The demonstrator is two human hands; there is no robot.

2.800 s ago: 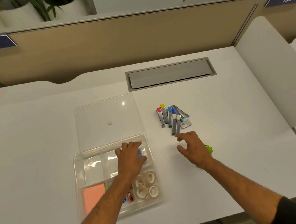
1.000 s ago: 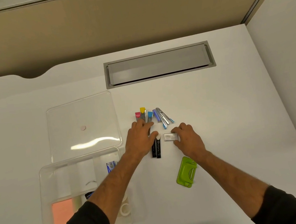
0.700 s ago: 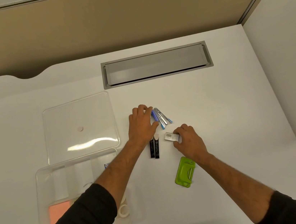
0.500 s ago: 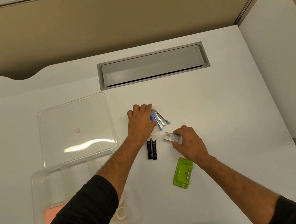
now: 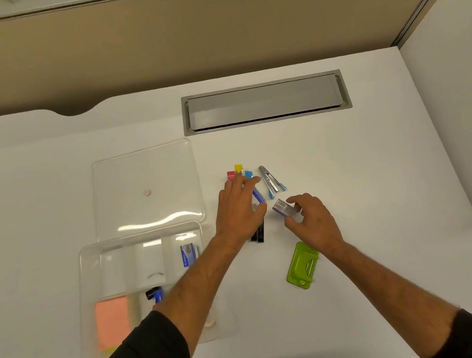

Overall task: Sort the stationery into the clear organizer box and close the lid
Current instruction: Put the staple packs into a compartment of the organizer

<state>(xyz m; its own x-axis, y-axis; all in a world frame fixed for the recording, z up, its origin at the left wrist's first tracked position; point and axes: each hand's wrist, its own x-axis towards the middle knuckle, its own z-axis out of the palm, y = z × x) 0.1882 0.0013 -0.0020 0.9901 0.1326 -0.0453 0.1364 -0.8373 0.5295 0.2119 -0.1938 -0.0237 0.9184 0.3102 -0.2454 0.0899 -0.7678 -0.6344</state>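
Observation:
The clear organizer box [image 5: 89, 258] sits at the lower left with an orange sticky-note pad [image 5: 112, 321], a blue-white packet [image 5: 189, 254] and a small blue-black item [image 5: 154, 294] in its compartments. Its clear lid [image 5: 146, 190] lies flat behind it. My left hand [image 5: 240, 208] rests palm down on a bunch of lead tubes; pink [image 5: 230, 175], yellow [image 5: 238, 168] and blue [image 5: 248, 174] caps stick out past the fingers, and two black tubes [image 5: 258, 233] show below. My right hand [image 5: 312, 222] pinches a small grey staple box [image 5: 283, 207], lifted slightly.
Two silver pieces with blue tips [image 5: 271, 181] lie just right of my left hand. A green hole punch [image 5: 301, 266] lies below my right hand. A grey cable hatch [image 5: 263, 101] is set into the white desk behind. Partition walls stand at the back and right.
My left hand left the box and came down on the lead tubes, gathering them. My right hand took hold of the small staple box and has tilted it up off the desk.

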